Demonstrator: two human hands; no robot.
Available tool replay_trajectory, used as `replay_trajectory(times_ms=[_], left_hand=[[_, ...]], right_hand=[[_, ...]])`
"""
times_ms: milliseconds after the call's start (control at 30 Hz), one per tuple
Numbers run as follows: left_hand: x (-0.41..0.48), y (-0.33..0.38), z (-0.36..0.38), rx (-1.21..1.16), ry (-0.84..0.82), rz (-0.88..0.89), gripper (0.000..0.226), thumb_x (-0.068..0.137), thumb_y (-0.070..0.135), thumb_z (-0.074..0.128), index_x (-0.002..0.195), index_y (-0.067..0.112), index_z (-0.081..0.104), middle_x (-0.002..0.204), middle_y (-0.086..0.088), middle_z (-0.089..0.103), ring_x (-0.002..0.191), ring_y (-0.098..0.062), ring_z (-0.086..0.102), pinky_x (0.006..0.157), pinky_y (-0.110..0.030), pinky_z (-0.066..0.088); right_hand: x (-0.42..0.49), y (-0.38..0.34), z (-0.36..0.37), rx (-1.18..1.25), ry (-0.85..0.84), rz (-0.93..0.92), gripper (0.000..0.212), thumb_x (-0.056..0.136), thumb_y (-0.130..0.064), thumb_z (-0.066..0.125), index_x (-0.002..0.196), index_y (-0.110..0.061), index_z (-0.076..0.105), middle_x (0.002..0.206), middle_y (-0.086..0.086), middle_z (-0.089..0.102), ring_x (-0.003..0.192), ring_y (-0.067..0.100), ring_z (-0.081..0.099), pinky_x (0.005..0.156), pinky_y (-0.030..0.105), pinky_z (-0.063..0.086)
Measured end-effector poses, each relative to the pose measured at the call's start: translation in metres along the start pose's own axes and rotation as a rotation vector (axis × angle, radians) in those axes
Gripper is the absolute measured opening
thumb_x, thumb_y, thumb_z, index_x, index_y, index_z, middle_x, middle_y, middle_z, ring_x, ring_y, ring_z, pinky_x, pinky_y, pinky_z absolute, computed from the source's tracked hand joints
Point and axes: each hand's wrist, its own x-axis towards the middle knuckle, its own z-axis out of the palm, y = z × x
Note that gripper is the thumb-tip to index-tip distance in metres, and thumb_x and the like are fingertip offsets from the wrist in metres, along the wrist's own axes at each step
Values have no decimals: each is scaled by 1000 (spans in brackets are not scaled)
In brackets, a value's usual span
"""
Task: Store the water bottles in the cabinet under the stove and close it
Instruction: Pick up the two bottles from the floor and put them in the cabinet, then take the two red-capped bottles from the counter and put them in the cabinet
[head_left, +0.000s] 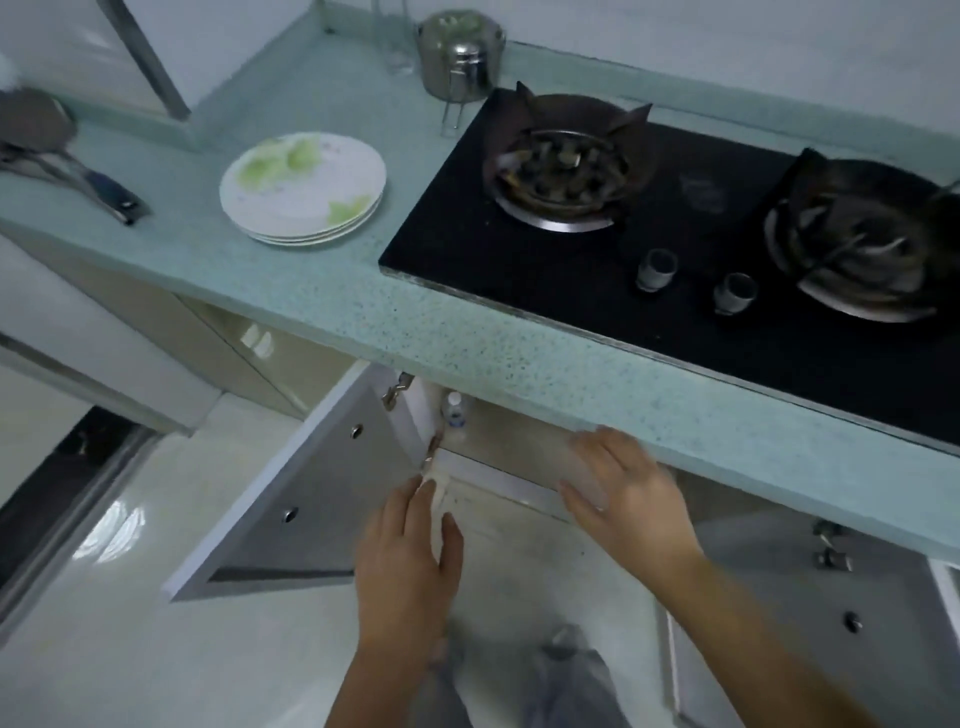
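Observation:
The cabinet under the stove stands with both doors swung out: the left door (311, 493) and the right door (857, 597). Inside, near the left wall, a small clear water bottle (454, 411) with a white cap stands upright; the rest of the interior is hidden under the counter. My left hand (410, 551) hovers at the lower left corner of the opening, fingers straight and thumb apart, holding nothing. My right hand (631, 493) is spread palm-down at the middle of the opening, just under the counter edge, blurred and holding nothing.
The green speckled counter (467, 332) overhangs the opening. On it are the black two-burner gas stove (597, 270), a stack of plates (304, 189), a steel pot (460, 54) and a pan (36, 124). My legs stand on the glossy white floor (130, 649) below.

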Motion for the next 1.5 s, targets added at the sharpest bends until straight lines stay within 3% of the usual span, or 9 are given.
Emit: replay_trajectory(times_ms=[133, 300, 467, 667, 867, 1000, 1167, 1333, 1500], left_hand=[[6, 23, -34, -11, -81, 176, 38, 82, 26, 41, 101, 1, 61, 98, -15, 66, 85, -31, 61, 72, -34, 51], [20, 31, -55, -3, -158, 394, 39, 82, 28, 42, 105, 0, 59, 101, -16, 66, 91, -34, 61, 77, -42, 53], [21, 57, -49, -11, -307, 628, 42, 82, 31, 40, 107, 2, 59, 107, -14, 64, 98, -33, 60, 80, -45, 52], [-24, 131, -25, -138, -428, 970, 40, 83, 27, 41, 105, 1, 62, 106, -15, 66, 96, -31, 61, 79, -40, 52], [-115, 208, -7, -225, -533, 1251, 40, 82, 26, 42, 104, 1, 63, 106, -15, 66, 97, -32, 61, 82, -43, 52], [-209, 268, 3, -269, -549, 1430, 40, 81, 28, 41, 104, 3, 63, 108, -13, 66, 103, -32, 60, 86, -41, 48], [-337, 343, 10, -347, -587, 1591, 39, 80, 28, 42, 103, 4, 62, 108, -14, 66, 105, -33, 59, 88, -44, 47], [-437, 394, 14, -362, -696, 1658, 42, 80, 32, 40, 106, 6, 61, 110, -11, 65, 104, -31, 58, 87, -40, 47], [-481, 437, 39, -346, -748, 1676, 44, 79, 34, 39, 106, 7, 61, 110, -10, 65, 105, -31, 58, 88, -42, 46]], right_hand=[[-19, -6, -50, -64, 166, 62, 33, 80, -31, 51, 100, -9, 64, 98, 8, 70, 98, 27, 63, 90, 32, 46], [-73, -20, -77, -102, 243, 344, 31, 81, -29, 52, 102, -9, 62, 103, 9, 68, 103, 30, 61, 84, 42, 53], [-145, -50, -89, -173, 339, 660, 27, 77, -26, 59, 97, -9, 64, 99, 9, 69, 93, 30, 64, 78, 37, 53], [-244, -77, -118, -268, 424, 994, 30, 78, -29, 57, 100, -10, 64, 99, 8, 69, 96, 30, 63, 81, 38, 51], [-350, -87, -148, -329, 680, 1236, 37, 82, -35, 44, 100, -9, 63, 100, 8, 68, 92, 29, 63, 77, 35, 49], [-447, -94, -171, -375, 823, 1416, 33, 78, -31, 56, 100, -8, 63, 99, 9, 68, 95, 30, 62, 80, 34, 48], [-582, -111, -208, -448, 934, 1607, 36, 76, -31, 56, 103, -9, 63, 105, 10, 68, 107, 31, 58, 89, 40, 46], [-670, -116, -236, -507, 994, 1700, 35, 76, -30, 56, 104, -9, 62, 106, 11, 67, 108, 31, 58, 89, 41, 46], [-717, -96, -250, -484, 1020, 1762, 31, 77, -18, 68, 106, -10, 61, 108, 10, 67, 108, 28, 57, 88, 41, 46]])
